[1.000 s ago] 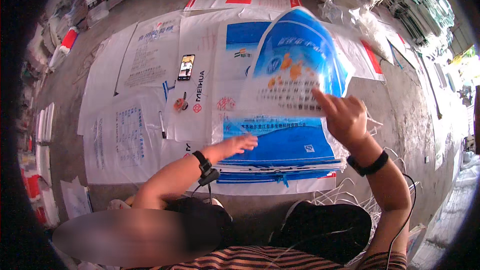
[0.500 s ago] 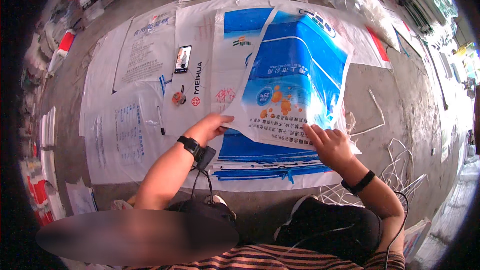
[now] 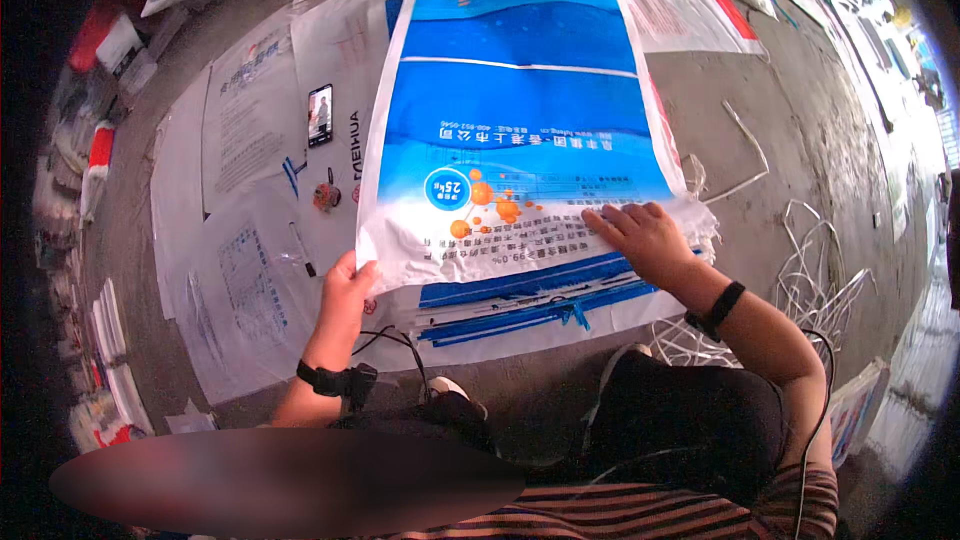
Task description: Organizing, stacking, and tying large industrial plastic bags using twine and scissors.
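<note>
A large blue-and-white woven sack (image 3: 520, 110) with orange dots lies spread out, its print upside down to me. My left hand (image 3: 347, 285) pinches its near left corner between thumb and fingers. On the near right part of the same sack rests my right hand (image 3: 645, 243), fingers stretched out and pressing on the surface. Beneath the near edge shows a stack of similar folded sacks (image 3: 530, 312), their blue and white edges layered. A dark strap circles each of my wrists.
White sacks (image 3: 245, 130) cover the floor at left, with a phone (image 3: 320, 115), a small round orange-and-dark object (image 3: 327, 196) and a black marker pen (image 3: 305, 258) on them. Tangled white strapping (image 3: 815, 285) lies at right on the concrete floor (image 3: 720, 110). More sacks surround the area.
The top sack has turned flatter and straighter, its near left corner drawn left and toward me by my left hand. My right hand has moved slightly up, its fingers lying on the sack.
</note>
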A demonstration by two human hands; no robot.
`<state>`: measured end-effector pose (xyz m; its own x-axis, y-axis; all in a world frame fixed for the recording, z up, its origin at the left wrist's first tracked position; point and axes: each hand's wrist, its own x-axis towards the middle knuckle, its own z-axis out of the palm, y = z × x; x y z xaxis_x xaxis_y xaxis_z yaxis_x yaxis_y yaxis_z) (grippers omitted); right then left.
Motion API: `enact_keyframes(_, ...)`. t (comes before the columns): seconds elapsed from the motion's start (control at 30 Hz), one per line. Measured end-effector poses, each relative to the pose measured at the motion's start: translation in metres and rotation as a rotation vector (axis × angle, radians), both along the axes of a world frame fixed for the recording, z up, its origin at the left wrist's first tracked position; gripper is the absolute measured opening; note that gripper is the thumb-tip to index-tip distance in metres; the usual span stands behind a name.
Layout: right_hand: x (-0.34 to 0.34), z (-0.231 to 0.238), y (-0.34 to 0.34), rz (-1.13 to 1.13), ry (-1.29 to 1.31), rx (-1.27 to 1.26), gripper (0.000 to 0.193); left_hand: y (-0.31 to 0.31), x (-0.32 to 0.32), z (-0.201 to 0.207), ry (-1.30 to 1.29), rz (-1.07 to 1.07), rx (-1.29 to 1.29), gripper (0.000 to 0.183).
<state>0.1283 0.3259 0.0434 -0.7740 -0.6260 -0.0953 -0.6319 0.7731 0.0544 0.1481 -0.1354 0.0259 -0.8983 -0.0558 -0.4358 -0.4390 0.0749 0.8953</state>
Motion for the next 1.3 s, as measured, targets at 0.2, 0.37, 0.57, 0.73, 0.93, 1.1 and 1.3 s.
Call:
enact_keyframes(0.2, 0.003, -0.026, 0.033, -0.092, -0.287, -0.088, 0.049, 0.019, 0.012, -0.039, -0.192, -0.109, -0.145, 0.048)
enact_keyframes(0.37, -0.007, -0.031, 0.031, -0.226, -0.273, -0.267, 0.040, -0.008, 0.021, -0.091, 0.044, -0.320, -0.620, 0.066)
enact_keyframes(0.57, -0.011, -0.022, 0.036, -0.302, -0.645, -0.219, 0.038, 0.001, 0.007, -0.065, -0.179, -0.399, -0.660, 0.050)
enact_keyframes(0.73, -0.010, 0.002, 0.051, -0.268, -0.596, -0.226, 0.053, 0.016, -0.003, -0.032, -0.297, -0.412, -0.567, 0.045)
enact_keyframes(0.93, -0.010, -0.013, 0.106, -0.650, -0.574, -0.439, 0.056, 0.004, -0.003, -0.050, -0.353, -0.339, -0.395, 0.061)
enact_keyframes(1.1, -0.006, -0.055, 0.148, -1.086, -0.471, -0.387, 0.063, 0.019, -0.005, -0.059, -0.586, -0.111, -0.037, 0.082)
enact_keyframes(1.3, -0.018, -0.067, 0.124, -1.019, -0.563, -0.366, 0.061, 0.003, 0.000, -0.079, -0.527, -0.162, -0.029, 0.094)
